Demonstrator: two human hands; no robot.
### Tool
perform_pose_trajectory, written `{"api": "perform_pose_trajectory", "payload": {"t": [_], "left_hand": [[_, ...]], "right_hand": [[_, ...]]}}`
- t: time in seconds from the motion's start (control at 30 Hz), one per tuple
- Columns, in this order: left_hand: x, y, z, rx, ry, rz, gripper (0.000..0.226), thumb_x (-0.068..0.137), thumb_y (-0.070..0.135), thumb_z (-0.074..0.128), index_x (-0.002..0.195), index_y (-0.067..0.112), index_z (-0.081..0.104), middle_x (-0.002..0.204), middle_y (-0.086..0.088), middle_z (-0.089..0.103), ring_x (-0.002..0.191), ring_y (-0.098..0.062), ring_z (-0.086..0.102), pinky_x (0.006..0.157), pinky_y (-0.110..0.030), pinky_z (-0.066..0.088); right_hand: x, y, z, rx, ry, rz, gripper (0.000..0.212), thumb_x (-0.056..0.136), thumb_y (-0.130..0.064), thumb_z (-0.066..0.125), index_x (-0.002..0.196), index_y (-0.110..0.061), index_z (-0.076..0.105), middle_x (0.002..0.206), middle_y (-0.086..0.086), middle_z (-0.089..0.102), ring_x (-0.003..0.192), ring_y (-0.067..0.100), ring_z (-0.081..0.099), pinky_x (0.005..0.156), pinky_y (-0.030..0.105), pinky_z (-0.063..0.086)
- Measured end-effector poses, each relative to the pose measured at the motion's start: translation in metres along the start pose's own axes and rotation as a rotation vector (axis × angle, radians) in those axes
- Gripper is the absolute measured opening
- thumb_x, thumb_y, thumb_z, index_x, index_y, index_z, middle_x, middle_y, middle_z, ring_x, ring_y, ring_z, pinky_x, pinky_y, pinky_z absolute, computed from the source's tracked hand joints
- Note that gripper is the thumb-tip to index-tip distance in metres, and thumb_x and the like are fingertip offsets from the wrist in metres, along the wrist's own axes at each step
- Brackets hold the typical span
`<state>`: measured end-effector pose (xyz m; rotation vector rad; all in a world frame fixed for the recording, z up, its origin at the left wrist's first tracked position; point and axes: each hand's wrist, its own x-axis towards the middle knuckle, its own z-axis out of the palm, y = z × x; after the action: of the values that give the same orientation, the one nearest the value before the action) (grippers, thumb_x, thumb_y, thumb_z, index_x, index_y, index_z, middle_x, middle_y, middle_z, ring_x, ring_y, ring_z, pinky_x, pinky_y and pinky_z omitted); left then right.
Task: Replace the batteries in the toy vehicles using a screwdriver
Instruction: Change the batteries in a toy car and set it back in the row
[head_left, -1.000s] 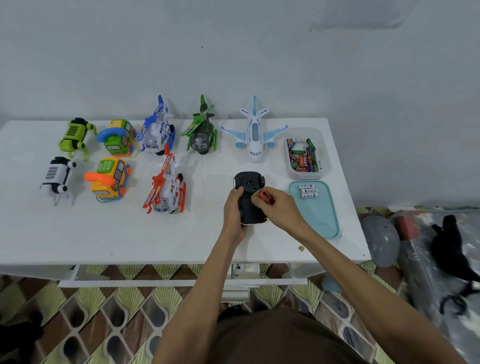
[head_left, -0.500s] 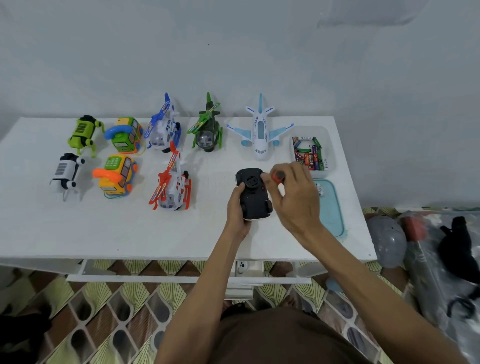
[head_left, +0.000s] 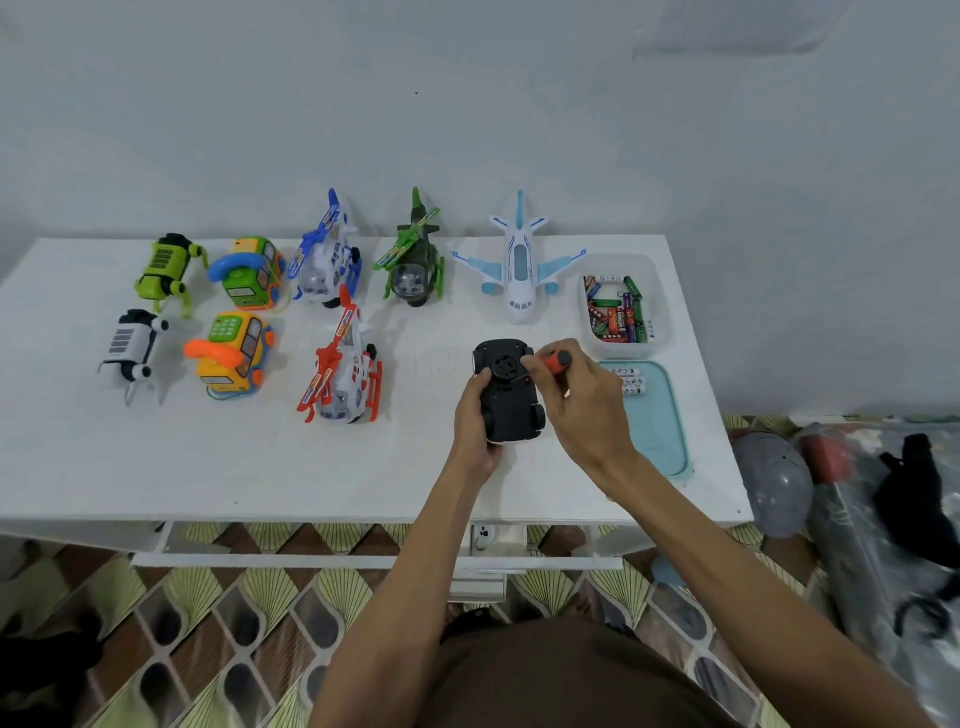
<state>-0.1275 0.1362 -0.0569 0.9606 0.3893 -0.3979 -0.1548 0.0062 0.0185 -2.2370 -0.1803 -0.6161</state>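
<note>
A black plastic toy car (head_left: 511, 402) is lying upside down, wheels up, on the white surface (head_left: 260, 467), a little right of the centre of the frame. The left hand (head_left: 474, 423) is gripping the car from its left side, with the fingers curled around the body. The right hand (head_left: 584, 402) is pinching a small screwdriver with an orange handle (head_left: 555, 358). Its tip is pointing at the underside of the car, but I cannot tell if it is touching a screw. Just right of the hands, a clear plastic box (head_left: 661, 317) is holding many coloured batteries (head_left: 615, 314). Below the box, a light blue lid (head_left: 657, 436) is carrying a few white batteries (head_left: 631, 380). A white and blue toy airplane (head_left: 521, 265) is standing above the car. In the upper left, other colourful plastic toys (head_left: 236, 353) are standing in two rows.
</note>
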Motion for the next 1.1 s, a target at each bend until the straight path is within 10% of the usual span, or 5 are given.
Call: {"api": "perform_pose_trajectory", "payload": {"t": [0.2, 0.37, 1.1], "left_hand": [[-0.001, 0.001, -0.001, 0.041, -0.002, -0.017, 0.045, 0.102, 0.041, 0.048, 0.132, 0.010, 0.062, 0.106, -0.014, 0.073, 0.085, -0.027, 0.071, 0.063, -0.037, 0.059], [-0.001, -0.002, -0.001, 0.024, -0.007, -0.012, 0.058, 0.096, 0.044, 0.058, 0.139, 0.005, 0.053, 0.118, -0.021, 0.065, 0.094, -0.034, 0.060, 0.079, -0.045, 0.053], [0.001, 0.000, 0.000, 0.034, -0.009, -0.041, 0.040, 0.102, 0.039, 0.049, 0.126, 0.010, 0.063, 0.104, -0.014, 0.071, 0.082, -0.028, 0.067, 0.068, -0.039, 0.059]], "right_hand": [[-0.011, 0.010, 0.003, -0.039, -0.029, -0.078, 0.037, 0.101, -0.043, 0.055, 0.099, -0.007, 0.064, 0.080, 0.000, 0.065, 0.063, 0.016, 0.060, 0.055, 0.031, 0.051], [0.004, 0.011, -0.003, 0.087, 0.005, 0.234, 0.037, 0.103, -0.044, 0.052, 0.093, -0.009, 0.058, 0.074, -0.004, 0.071, 0.059, 0.014, 0.066, 0.061, 0.038, 0.055], [0.046, 0.015, -0.003, 0.148, -0.041, 0.505, 0.055, 0.105, -0.045, 0.047, 0.081, 0.001, 0.061, 0.056, 0.007, 0.064, 0.043, 0.012, 0.061, 0.052, 0.017, 0.050]]}}
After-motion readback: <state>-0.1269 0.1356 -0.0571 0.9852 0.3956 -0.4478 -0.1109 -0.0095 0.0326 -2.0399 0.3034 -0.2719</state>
